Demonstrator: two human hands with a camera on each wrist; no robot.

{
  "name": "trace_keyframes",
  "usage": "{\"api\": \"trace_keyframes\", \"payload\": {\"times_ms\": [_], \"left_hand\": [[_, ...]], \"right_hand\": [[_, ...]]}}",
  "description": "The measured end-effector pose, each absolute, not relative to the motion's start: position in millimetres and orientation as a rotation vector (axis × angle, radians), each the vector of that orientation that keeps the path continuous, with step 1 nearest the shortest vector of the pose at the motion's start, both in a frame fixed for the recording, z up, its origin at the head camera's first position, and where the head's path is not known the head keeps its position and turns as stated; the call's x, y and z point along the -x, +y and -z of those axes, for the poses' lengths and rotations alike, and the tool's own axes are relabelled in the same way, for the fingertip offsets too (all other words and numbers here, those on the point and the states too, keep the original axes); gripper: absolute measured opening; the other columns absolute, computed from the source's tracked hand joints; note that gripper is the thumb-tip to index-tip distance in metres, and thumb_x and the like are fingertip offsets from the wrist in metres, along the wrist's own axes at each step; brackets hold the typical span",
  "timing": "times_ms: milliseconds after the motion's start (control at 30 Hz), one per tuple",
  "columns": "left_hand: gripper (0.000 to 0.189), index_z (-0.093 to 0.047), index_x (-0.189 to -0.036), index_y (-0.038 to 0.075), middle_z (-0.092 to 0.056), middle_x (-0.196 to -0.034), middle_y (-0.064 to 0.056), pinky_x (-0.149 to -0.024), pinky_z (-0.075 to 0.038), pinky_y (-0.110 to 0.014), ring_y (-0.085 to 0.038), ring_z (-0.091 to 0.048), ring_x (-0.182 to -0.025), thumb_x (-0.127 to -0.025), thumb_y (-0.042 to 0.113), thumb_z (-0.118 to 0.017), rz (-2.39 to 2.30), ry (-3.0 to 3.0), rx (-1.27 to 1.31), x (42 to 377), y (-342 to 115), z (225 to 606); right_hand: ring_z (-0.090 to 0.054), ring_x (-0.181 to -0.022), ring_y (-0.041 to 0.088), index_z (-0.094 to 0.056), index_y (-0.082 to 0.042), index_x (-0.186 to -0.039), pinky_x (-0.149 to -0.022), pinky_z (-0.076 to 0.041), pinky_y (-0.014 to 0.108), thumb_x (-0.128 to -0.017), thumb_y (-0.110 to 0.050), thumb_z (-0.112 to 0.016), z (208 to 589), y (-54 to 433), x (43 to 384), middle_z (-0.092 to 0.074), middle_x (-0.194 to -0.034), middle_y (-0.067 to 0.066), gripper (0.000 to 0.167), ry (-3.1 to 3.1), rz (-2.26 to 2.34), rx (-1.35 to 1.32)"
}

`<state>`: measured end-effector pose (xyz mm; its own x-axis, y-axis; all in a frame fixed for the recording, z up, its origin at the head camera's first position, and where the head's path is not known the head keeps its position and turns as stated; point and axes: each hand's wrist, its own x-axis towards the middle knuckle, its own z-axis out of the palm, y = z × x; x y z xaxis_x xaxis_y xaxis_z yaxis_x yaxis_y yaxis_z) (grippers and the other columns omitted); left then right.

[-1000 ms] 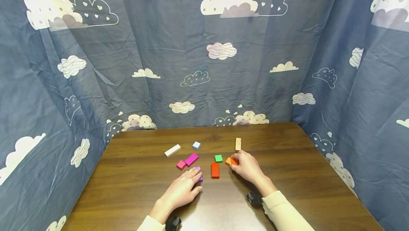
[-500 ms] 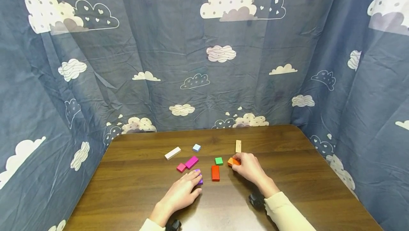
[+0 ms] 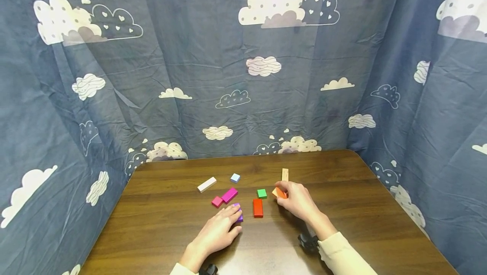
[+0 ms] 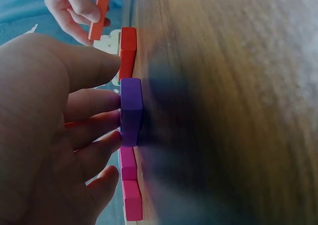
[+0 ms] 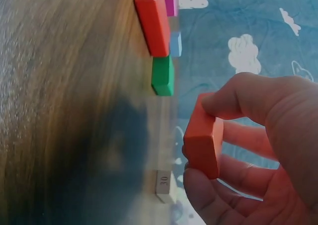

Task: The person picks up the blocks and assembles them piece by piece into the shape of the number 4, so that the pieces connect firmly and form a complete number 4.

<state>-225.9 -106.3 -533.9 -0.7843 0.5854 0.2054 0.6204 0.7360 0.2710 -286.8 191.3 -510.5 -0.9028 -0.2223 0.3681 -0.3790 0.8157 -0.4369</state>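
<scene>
My right hand [image 3: 298,201] pinches an orange block [image 3: 279,192] between thumb and fingers. In the right wrist view the orange block [image 5: 204,135] is held up off the table, tilted. The left hand [image 3: 217,232] lies with its fingertips on top of a purple block [image 3: 239,213], thumb apart from it. From the left wrist, the purple block [image 4: 131,111] stays on the table under nearly straight fingers. Between the two hands lie a red block [image 3: 258,208] and, just beyond it, a small green block [image 3: 261,193].
A magenta block [image 3: 230,195] and a smaller pink block [image 3: 217,201] lie left of centre. Farther back are a white block [image 3: 207,184], a light blue block [image 3: 235,178] and a natural wood block [image 3: 285,174]. Cloud-patterned curtains [image 3: 213,55] hang behind the brown table [image 3: 152,224].
The orange block has been lifted and tilted in my right hand, which has shifted slightly right. My left hand keeps its place on the purple block. The head view has tipped up a little.
</scene>
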Motion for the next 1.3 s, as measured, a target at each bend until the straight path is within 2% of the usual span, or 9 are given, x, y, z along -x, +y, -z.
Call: {"api": "trace_keyframes", "payload": {"times_ms": [267, 500, 733, 1100, 1300], "left_hand": [[0.048, -0.058, -0.139, 0.0, -0.048, -0.151, -0.014, -0.114, -0.032, -0.049, -0.029, -0.042, -0.141, -0.099, 0.027, -0.062, 0.495, -2.817, 0.994, 224.5, -103.7, 534.4], [0.048, -0.059, -0.138, 0.0, -0.049, -0.15, -0.015, -0.113, -0.034, -0.05, -0.031, -0.044, -0.139, -0.099, 0.027, -0.062, 0.486, -2.799, 1.008, 220.3, -103.0, 536.9], [0.048, -0.059, -0.138, 0.001, -0.049, -0.15, -0.014, -0.114, -0.033, -0.051, -0.03, -0.044, -0.14, -0.098, 0.028, -0.063, 0.484, -2.793, 0.997, 219.8, -104.3, 536.5], [0.047, -0.061, -0.136, 0.0, -0.051, -0.149, -0.014, -0.115, -0.032, -0.048, -0.03, -0.045, -0.139, -0.098, 0.027, -0.063, 0.443, -2.805, 0.975, 222.6, -106.5, 532.2], [0.046, -0.061, -0.136, 0.0, -0.051, -0.148, -0.014, -0.116, -0.03, -0.048, -0.03, -0.044, -0.139, -0.099, 0.027, -0.062, 0.463, -2.811, 0.97, 226.4, -109.3, 530.1]], "right_hand": [[-0.059, -0.073, 0.011, -0.074, -0.02, -0.111, -0.065, -0.047, 0.034, -0.075, -0.016, -0.078, 504.3, 190.1, 273.6, -0.068, -0.089, -0.007, 0.037, -2.677, -0.741, -0.481], [-0.058, -0.071, 0.009, -0.072, -0.021, -0.108, -0.063, -0.046, 0.03, -0.074, -0.017, -0.079, 502.9, 186.2, 261.4, -0.065, -0.083, -0.01, 0.035, -2.692, -0.771, -0.465], [-0.058, -0.069, 0.009, -0.071, -0.015, -0.108, -0.062, -0.046, 0.029, -0.074, -0.019, -0.08, 502.4, 177.8, 254.7, -0.061, -0.077, -0.012, 0.035, -2.718, -0.855, -0.399], [-0.053, -0.063, 0.004, -0.07, -0.017, -0.107, -0.059, -0.044, 0.026, -0.076, -0.022, -0.081, 505.0, 157.9, 246.9, -0.061, -0.074, -0.011, 0.033, -2.716, -0.949, -0.43], [-0.055, -0.06, 0.002, -0.069, -0.018, -0.105, -0.057, -0.046, 0.025, -0.077, -0.021, -0.08, 503.0, 142.7, 242.5, -0.06, -0.073, -0.012, 0.03, -2.709, -1.07, -0.455]]}}
